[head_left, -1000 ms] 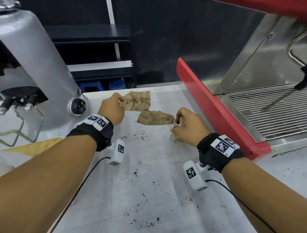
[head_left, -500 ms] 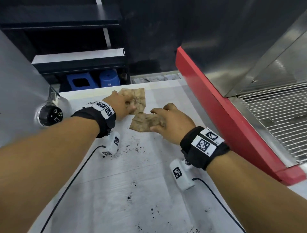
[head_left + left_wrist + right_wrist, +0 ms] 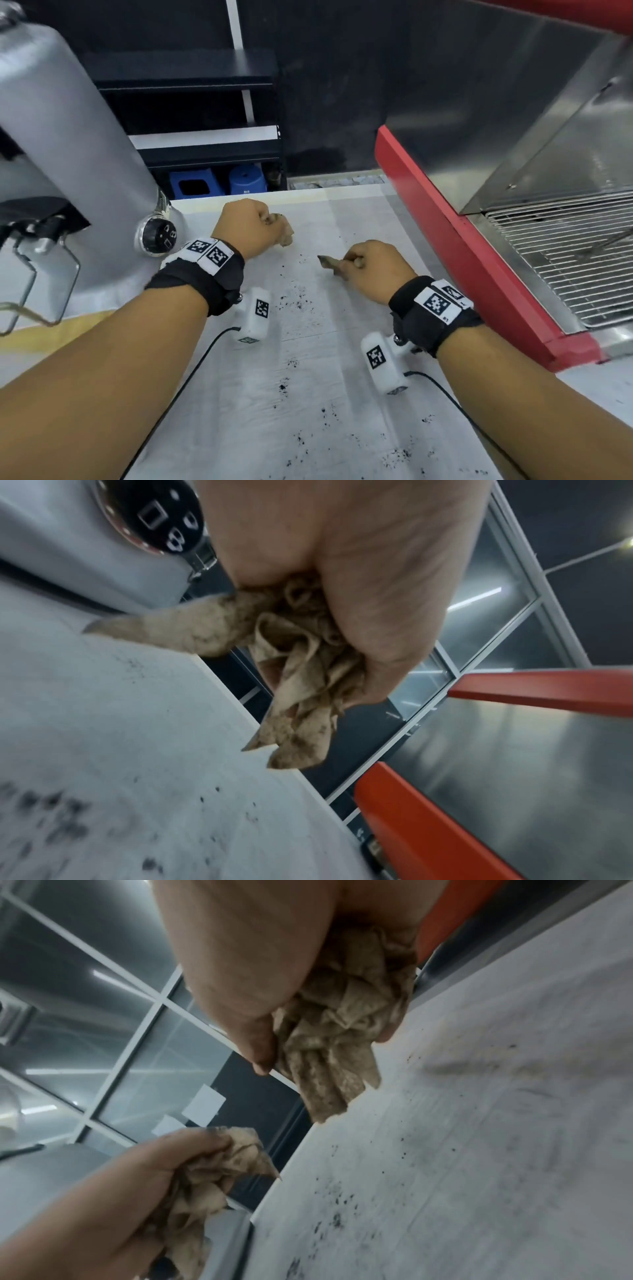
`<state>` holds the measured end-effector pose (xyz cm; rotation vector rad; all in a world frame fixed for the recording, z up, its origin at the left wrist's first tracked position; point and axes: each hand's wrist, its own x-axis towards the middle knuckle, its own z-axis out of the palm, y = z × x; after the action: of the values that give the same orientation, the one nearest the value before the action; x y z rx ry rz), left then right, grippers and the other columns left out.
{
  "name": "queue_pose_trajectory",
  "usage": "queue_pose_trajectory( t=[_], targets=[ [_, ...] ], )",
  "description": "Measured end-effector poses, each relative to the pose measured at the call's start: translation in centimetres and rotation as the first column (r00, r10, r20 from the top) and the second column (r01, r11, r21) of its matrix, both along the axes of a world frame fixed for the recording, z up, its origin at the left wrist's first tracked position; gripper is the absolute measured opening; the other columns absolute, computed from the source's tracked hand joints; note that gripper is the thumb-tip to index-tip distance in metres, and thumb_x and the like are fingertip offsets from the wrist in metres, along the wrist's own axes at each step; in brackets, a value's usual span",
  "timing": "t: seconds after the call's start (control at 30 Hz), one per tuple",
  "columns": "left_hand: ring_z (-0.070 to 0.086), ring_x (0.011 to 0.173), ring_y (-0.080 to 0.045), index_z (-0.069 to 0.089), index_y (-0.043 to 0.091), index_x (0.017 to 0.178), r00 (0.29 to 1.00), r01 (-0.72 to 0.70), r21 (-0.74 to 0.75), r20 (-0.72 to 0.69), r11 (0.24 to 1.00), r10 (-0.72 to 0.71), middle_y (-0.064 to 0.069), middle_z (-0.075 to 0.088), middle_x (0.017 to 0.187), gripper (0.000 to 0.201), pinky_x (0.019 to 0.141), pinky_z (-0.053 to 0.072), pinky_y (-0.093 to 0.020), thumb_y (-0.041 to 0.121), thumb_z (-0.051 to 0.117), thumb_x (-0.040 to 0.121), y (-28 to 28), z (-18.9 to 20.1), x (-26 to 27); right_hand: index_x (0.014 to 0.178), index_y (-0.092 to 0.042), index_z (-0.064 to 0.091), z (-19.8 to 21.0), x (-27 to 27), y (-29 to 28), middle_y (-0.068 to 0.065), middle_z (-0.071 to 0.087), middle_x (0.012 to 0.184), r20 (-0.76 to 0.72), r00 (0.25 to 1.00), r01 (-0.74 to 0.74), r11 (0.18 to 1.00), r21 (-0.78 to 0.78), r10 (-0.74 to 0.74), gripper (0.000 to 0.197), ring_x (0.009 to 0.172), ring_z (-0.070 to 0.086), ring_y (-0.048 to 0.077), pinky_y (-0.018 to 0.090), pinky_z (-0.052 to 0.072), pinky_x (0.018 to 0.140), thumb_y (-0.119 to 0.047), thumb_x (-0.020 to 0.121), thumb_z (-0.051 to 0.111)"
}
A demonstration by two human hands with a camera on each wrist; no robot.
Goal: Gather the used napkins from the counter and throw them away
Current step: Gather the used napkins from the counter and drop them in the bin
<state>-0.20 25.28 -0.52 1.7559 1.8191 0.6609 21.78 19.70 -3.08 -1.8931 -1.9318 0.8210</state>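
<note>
The bench (image 3: pixel 308 394) is a pale, streaked surface speckled with dark grounds (image 3: pixel 291 301), and everything here is placed against it. A red-edged steel machine (image 3: pixel 445 219) with a wire grate (image 3: pixel 565 260) stands along its right side, and a big grey grinder (image 3: pixel 61 144) with a black dial (image 3: pixel 158 236) stands at its left far corner. Beyond the far edge of the bench, lower down, sit dark shelves (image 3: pixel 205 102) and two blue stools (image 3: pixel 219 183). Above the bench's far middle, the left hand (image 3: pixel 248 224) is balled in a fist, its grip pressed tight round a crumpled brown napkin (image 3: pixel 291 656) whose corners poke out below the fingers, off the surface. Nearer the bench's right side, just beside the machine's red edge, the right hand (image 3: pixel 373 267) likewise makes a fist, its grip clenched on a second wad (image 3: pixel 346 1031) of stained napkin, with a tail sticking out toward the left hand. The two fists are apart, both clear of the bench. Each wrist wears a black band (image 3: pixel 205 277) with printed markers and a white camera block (image 3: pixel 255 315) hanging under it, cables trailing back across the bench.
</note>
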Motion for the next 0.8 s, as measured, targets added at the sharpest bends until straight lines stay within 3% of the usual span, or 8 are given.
queue_pose_trajectory(
  t=[0.07, 0.17, 0.27, 0.33, 0.47, 0.57, 0.7, 0.8],
  targets=[
    [0.058, 0.051, -0.028, 0.047, 0.015, 0.047, 0.988, -0.054, -0.032, 0.144, 0.998, 0.058, -0.023, 0.07, 0.075, 0.014, 0.049, 0.056, -0.041, 0.017, 0.061, 0.047, -2.6, 1.1, 0.4, 0.072, -0.013, 0.067, 0.9, 0.2, -2.0, -0.003, 0.067, 0.066, -0.145, 0.987, 0.083, 0.994, 0.077, -0.071, 0.03, 0.062, 0.061, 0.01, 0.023, 0.046, 0.061, -0.034, 0.093, 0.064],
    [0.059, 0.045, -0.029, 0.053, 0.013, 0.062, 0.94, -0.072, -0.037, 0.331, 0.997, 0.081, -0.018, 0.074, 0.073, 0.016, 0.043, 0.051, -0.031, 0.004, 0.06, 0.051, -7.4, 2.9, 1.5, 0.069, 0.002, 0.062, 2.4, 0.7, -6.0, -0.006, 0.068, 0.053, -0.339, 0.931, 0.186, 0.975, 0.119, -0.136, 0.029, 0.051, 0.063, 0.001, 0.016, 0.051, 0.061, -0.018, 0.088, 0.071],
    [0.055, 0.032, -0.006, 0.061, 0.013, 0.091, 0.901, -0.06, 0.022, 0.431, 0.998, 0.045, 0.002, 0.071, 0.081, 0.025, 0.028, 0.035, -0.016, -0.001, 0.059, 0.071, -12.4, 4.6, 3.2, 0.07, 0.009, 0.054, 3.0, 1.5, -9.7, 0.022, 0.07, 0.071, -0.507, 0.844, 0.291, 0.943, 0.161, -0.174, 0.019, 0.057, 0.072, 0.013, 0.041, 0.061, 0.069, 0.002, 0.078, 0.07],
    [0.059, 0.033, -0.003, 0.065, 0.015, 0.099, 0.875, -0.037, 0.057, 0.485, 0.998, 0.004, 0.008, 0.069, 0.079, 0.028, 0.029, 0.04, -0.017, -0.001, 0.056, 0.077, -15.2, 5.3, 4.3, 0.074, 0.011, 0.056, 3.3, 2.4, -12.4, 0.032, 0.066, 0.081, -0.578, 0.789, 0.359, 0.92, 0.159, -0.207, 0.01, 0.062, 0.072, 0.011, 0.038, 0.062, 0.071, 0.011, 0.076, 0.066],
    [0.075, 0.06, -0.018, 0.067, 0.013, 0.088, 0.835, 0.11, 0.065, 0.535, 0.992, -0.128, 0.001, 0.077, 0.072, 0.01, 0.047, 0.05, -0.028, 0.012, 0.057, 0.085, -19.0, 5.0, 7.2, 0.09, -0.012, 0.056, 4.1, 4.9, -18.4, 0.014, 0.071, 0.095, -0.701, 0.675, 0.458, 0.876, 0.154, -0.23, 0.03, 0.068, 0.073, 0.02, 0.031, 0.059, 0.056, 0.016, 0.081, 0.065],
    [0.076, 0.066, -0.024, 0.063, 0.006, 0.084, 0.803, 0.211, 0.057, 0.558, 0.976, -0.207, -0.009, 0.076, 0.074, 0.017, 0.047, 0.046, -0.026, 0.023, 0.062, 0.088, -21.2, 4.3, 10.2, 0.101, -0.002, 0.062, 4.5, 7.4, -22.5, 0.018, 0.073, 0.091, -0.742, 0.626, 0.513, 0.843, 0.16, -0.24, 0.022, 0.069, 0.074, 0.027, 0.02, 0.051, 0.048, 0.011, 0.085, 0.069],
    [0.075, 0.064, -0.026, 0.058, 0.003, 0.083, 0.758, 0.309, 0.054, 0.589, 0.949, -0.28, -0.018, 0.074, 0.073, 0.026, 0.037, 0.042, -0.017, 0.028, 0.064, 0.088, -24.1, 3.6, 15.5, 0.096, 0.001, 0.067, 4.1, 11.6, -27.4, 0.017, 0.071, 0.073, -0.781, 0.543, 0.621, 0.774, 0.126, -0.309, 0.009, 0.064, 0.074, 0.026, 0.021, 0.048, 0.044, 0.003, 0.088, 0.071],
    [0.075, 0.066, -0.031, 0.058, 0.003, 0.081, 0.701, 0.399, 0.049, 0.627, 0.916, -0.339, -0.022, 0.072, 0.074, 0.025, 0.038, 0.042, -0.013, 0.025, 0.066, 0.087, -26.3, 3.0, 20.3, 0.091, -0.003, 0.067, 3.2, 15.6, -30.4, 0.021, 0.072, 0.075, -0.782, 0.494, 0.699, 0.709, 0.098, -0.379, 0.005, 0.067, 0.073, 0.028, 0.023, 0.048, 0.046, -0.006, 0.09, 0.072]
  ],
)
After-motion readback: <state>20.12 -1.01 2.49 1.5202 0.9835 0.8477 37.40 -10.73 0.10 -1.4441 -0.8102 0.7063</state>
